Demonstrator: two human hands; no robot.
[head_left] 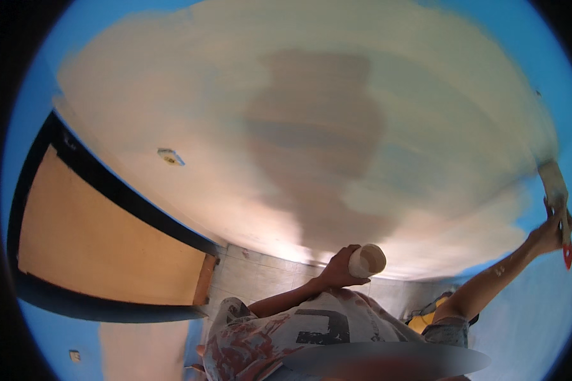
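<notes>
My left hand (340,267) is closed round a pale, round paint cup (368,260) in front of my chest. The cup's open top faces up, and its inside looks cream-coloured. Stretched out to the far right, my right hand (556,223) grips a wide paintbrush (552,181) by its handle, whose red end points down. The bristles point up and touch the wall (445,127) or lie very close to it. Pale beige paint covers most of this wall, with blue showing through in patches and along the outer edges.
At left stands a tan door (108,235) in a black frame (35,159). A small wall socket or switch plate (170,157) sits on the painted wall. Grey tiled floor (254,273) shows below. A yellow and black object (428,315) lies behind my right arm.
</notes>
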